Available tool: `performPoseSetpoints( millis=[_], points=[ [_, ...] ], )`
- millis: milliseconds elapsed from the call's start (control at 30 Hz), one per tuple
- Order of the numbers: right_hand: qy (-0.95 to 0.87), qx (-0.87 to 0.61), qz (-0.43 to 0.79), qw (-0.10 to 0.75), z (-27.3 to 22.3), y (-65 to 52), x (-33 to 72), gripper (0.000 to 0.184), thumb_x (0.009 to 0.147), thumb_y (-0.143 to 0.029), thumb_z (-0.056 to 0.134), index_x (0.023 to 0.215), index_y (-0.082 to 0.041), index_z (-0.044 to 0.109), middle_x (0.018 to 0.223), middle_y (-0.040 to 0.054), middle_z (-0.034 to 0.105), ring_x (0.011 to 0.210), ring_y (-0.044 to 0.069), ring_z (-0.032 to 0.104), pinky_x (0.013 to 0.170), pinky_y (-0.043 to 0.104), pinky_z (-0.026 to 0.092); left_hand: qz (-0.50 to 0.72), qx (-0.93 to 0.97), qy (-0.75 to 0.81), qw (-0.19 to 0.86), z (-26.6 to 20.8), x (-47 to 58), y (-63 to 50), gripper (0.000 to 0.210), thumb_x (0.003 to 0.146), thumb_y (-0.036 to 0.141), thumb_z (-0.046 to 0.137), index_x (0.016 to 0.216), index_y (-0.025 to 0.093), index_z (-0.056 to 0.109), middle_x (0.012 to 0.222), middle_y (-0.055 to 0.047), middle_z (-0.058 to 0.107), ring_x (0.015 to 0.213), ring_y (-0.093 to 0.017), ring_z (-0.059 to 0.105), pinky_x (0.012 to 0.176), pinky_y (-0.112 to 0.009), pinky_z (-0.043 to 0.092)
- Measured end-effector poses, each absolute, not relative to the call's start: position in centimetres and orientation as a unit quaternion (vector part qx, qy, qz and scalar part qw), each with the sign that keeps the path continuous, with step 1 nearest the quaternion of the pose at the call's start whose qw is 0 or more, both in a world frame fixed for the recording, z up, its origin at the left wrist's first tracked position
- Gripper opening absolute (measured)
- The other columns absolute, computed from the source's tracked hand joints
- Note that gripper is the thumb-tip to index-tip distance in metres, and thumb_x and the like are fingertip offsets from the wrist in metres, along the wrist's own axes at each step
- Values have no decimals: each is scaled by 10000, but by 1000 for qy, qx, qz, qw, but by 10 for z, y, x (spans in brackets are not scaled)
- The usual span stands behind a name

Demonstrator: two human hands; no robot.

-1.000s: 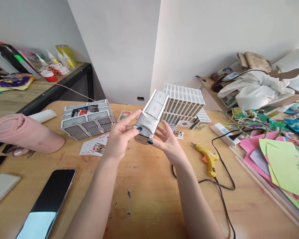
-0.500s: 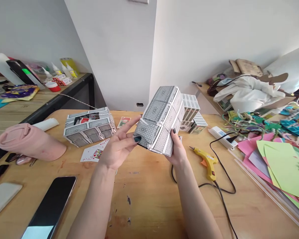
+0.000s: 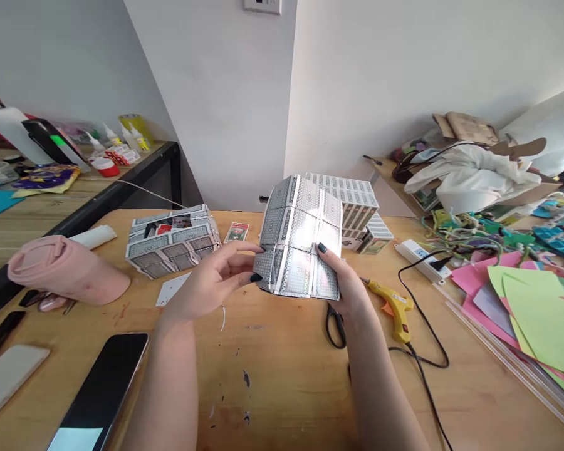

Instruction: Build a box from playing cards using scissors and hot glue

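Observation:
Above the table I hold a box made of playing cards [image 3: 301, 241], its patterned grey card backs facing me. My left hand [image 3: 211, 279] pinches its lower left corner between thumb and fingers. On the right side, my right hand [image 3: 345, 279] grips it, thumb lying across the front face and the other fingers hidden behind. A second card box [image 3: 172, 244], open on top with red and other cards inside, stands at left. Behind the held box is a stack of card packs [image 3: 357, 197]. A loose playing card [image 3: 237, 232] lies between the two boxes.
A yellow glue gun [image 3: 395, 307] with a black cord lies at right, near black-handled scissors [image 3: 336, 326]. A power strip [image 3: 420, 258] and coloured paper [image 3: 526, 307] are farther right. At left are a phone [image 3: 101, 388] and a pink roll [image 3: 70, 269].
The held card box has turned in my hands, so a broad face now points toward me. My left hand has shifted slightly left and down. The scissors handle shows more.

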State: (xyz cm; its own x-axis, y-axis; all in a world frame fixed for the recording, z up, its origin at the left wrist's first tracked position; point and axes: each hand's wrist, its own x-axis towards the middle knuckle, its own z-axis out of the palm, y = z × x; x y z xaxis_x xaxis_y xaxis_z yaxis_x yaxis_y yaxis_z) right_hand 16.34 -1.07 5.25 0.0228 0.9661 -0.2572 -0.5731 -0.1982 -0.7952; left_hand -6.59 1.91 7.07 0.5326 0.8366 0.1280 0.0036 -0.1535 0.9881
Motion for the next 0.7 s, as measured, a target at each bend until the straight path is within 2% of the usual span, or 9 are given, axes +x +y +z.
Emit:
performPoseSetpoints(
  millis=[133,233,367,500,700],
  points=[
    [-239,-438,630,595,59,-13,164,513,692,-361,737,1147,-155,621,1040,104,721,1044,305,650,898,431,553,380,687,354,509,69,-65,20,311,802,273,661,1109,227,634,1075,-71,694,963,-211,660,868,-336,536],
    [-252,-454,615,593,62,-15,166,521,695,-371,740,1159,-172,612,1052,92,718,1058,307,642,905,447,549,378,718,385,440,70,-64,19,315,811,284,645,1124,245,655,1133,-65,673,967,-212,659,857,-343,553],
    [-258,-464,610,589,66,-17,168,505,686,-376,749,1132,-178,622,1058,90,715,1035,312,651,886,461,557,396,762,379,344,74,-61,15,289,796,245,650,1083,253,679,1272,-62,592,1151,-250,566,894,-371,550],
    [-256,-457,615,589,66,-18,169,445,680,-363,749,1068,-172,645,1052,91,717,1024,315,656,877,460,560,399,768,346,363,79,-56,10,298,777,186,651,1071,237,643,1334,-66,528,1245,-253,487,957,-398,522],
    [-261,-452,633,572,65,-17,170,431,681,-375,752,1048,-173,649,1073,101,710,1021,311,658,871,447,556,388,733,355,432,78,-56,10,274,737,175,677,1000,240,637,1496,-56,308,1340,-312,354,911,-378,542]
  ],
)
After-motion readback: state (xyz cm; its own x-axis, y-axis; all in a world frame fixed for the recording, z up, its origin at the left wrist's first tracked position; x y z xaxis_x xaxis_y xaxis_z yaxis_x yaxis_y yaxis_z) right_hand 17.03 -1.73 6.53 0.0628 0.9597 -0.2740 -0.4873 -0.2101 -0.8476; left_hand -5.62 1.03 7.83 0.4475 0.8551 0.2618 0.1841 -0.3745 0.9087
